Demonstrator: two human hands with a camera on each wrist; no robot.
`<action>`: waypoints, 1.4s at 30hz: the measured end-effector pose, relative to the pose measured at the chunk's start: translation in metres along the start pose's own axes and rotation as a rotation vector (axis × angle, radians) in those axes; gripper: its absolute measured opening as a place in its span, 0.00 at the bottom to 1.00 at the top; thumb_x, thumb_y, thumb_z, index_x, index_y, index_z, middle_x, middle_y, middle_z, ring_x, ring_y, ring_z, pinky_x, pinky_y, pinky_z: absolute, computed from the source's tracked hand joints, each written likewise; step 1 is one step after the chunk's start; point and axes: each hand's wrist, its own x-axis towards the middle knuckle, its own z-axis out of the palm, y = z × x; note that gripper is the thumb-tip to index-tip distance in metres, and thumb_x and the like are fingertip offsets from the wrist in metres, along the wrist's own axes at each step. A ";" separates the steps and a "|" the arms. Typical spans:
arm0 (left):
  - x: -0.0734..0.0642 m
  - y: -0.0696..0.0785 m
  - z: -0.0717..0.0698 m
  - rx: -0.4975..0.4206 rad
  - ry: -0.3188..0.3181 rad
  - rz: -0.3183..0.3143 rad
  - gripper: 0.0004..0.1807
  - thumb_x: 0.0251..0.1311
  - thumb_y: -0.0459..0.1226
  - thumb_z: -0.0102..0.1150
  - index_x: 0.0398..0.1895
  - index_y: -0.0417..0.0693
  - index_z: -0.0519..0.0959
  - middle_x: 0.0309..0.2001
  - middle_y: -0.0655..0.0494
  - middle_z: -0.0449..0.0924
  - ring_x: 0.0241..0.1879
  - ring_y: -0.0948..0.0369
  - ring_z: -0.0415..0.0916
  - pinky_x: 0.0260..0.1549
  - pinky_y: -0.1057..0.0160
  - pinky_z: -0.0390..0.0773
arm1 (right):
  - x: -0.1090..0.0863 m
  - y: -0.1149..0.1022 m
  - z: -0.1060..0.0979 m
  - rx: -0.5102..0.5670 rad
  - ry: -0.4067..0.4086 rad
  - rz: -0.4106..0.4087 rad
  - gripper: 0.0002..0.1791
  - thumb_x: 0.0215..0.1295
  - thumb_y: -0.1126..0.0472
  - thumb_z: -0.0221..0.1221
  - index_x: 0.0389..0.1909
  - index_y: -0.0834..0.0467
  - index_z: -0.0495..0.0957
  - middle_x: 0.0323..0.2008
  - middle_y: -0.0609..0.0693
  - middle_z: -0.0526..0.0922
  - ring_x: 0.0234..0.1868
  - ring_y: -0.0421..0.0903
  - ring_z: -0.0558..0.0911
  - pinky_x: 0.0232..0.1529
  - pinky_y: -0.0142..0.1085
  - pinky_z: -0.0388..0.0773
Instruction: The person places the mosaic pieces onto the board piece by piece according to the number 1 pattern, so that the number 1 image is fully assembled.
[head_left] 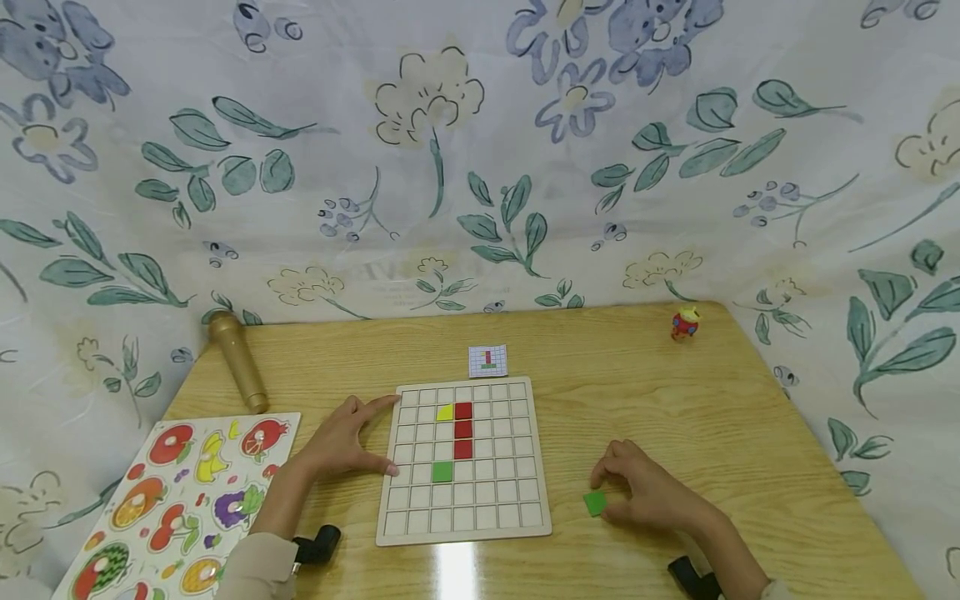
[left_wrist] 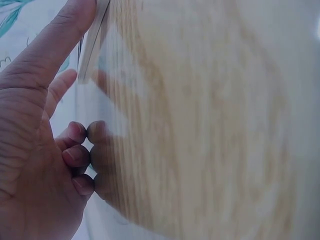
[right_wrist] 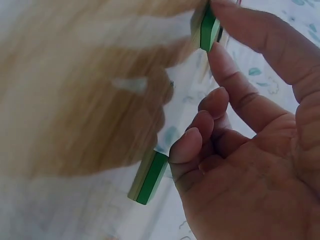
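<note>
A pale wooden grid board [head_left: 502,493] lies on the table. Three red squares [head_left: 463,429] form a column on it, with a yellow piece [head_left: 446,412] beside the top one and a green square [head_left: 442,472] lower left. At the board's left edge rests my left hand [head_left: 337,442], thumb and index finger spread along it, other fingers curled in the left wrist view. My right hand [head_left: 645,492], right of the board, pinches a green square tile [right_wrist: 207,30] between thumb and index finger. Another green tile [right_wrist: 150,177] appears by its curled fingers, hidden in the head view.
A small pattern card [head_left: 487,361] lies behind the board. On the left are a fruit puzzle board [head_left: 258,492] and a brown cylindrical stick [head_left: 242,367]. A small red and yellow figurine [head_left: 684,323] stands at the back right, before a floral curtain [head_left: 480,167].
</note>
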 end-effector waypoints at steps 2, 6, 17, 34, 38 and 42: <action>0.000 -0.001 0.000 0.006 0.005 0.007 0.62 0.29 0.64 0.79 0.74 0.62 0.64 0.35 0.53 0.62 0.32 0.59 0.58 0.30 0.60 0.60 | 0.000 0.000 0.001 -0.019 0.002 0.012 0.15 0.49 0.61 0.74 0.37 0.48 0.81 0.35 0.43 0.70 0.44 0.37 0.66 0.49 0.33 0.69; 0.000 -0.001 0.000 0.008 0.003 0.002 0.61 0.29 0.64 0.79 0.74 0.62 0.64 0.35 0.53 0.62 0.32 0.59 0.58 0.30 0.61 0.60 | 0.000 -0.001 0.004 -0.047 0.007 0.040 0.15 0.49 0.61 0.74 0.36 0.47 0.82 0.34 0.42 0.70 0.43 0.36 0.65 0.48 0.32 0.70; -0.001 -0.001 0.001 0.011 -0.001 0.003 0.61 0.30 0.64 0.78 0.74 0.63 0.64 0.36 0.53 0.62 0.32 0.59 0.58 0.30 0.60 0.61 | 0.001 -0.005 0.009 -0.076 0.066 0.020 0.12 0.50 0.61 0.74 0.34 0.49 0.82 0.33 0.41 0.69 0.39 0.35 0.65 0.46 0.32 0.71; -0.001 -0.001 0.000 0.001 0.001 -0.002 0.61 0.29 0.64 0.79 0.74 0.64 0.64 0.35 0.52 0.61 0.32 0.59 0.57 0.30 0.60 0.59 | 0.014 -0.020 0.005 -0.011 0.101 -0.020 0.13 0.50 0.64 0.73 0.34 0.48 0.82 0.33 0.45 0.71 0.38 0.43 0.69 0.42 0.35 0.72; -0.001 -0.002 0.001 -0.002 0.002 -0.004 0.61 0.29 0.65 0.79 0.74 0.64 0.64 0.35 0.53 0.61 0.32 0.59 0.58 0.29 0.61 0.59 | 0.016 -0.022 0.005 0.011 0.098 -0.023 0.12 0.51 0.64 0.72 0.34 0.48 0.82 0.34 0.48 0.72 0.38 0.46 0.70 0.42 0.36 0.72; 0.000 -0.002 0.002 -0.005 0.001 -0.008 0.61 0.28 0.65 0.78 0.74 0.65 0.65 0.35 0.53 0.61 0.32 0.59 0.58 0.30 0.60 0.59 | 0.018 -0.024 0.005 0.028 0.086 -0.017 0.12 0.52 0.64 0.72 0.35 0.47 0.82 0.35 0.49 0.72 0.39 0.46 0.71 0.43 0.36 0.73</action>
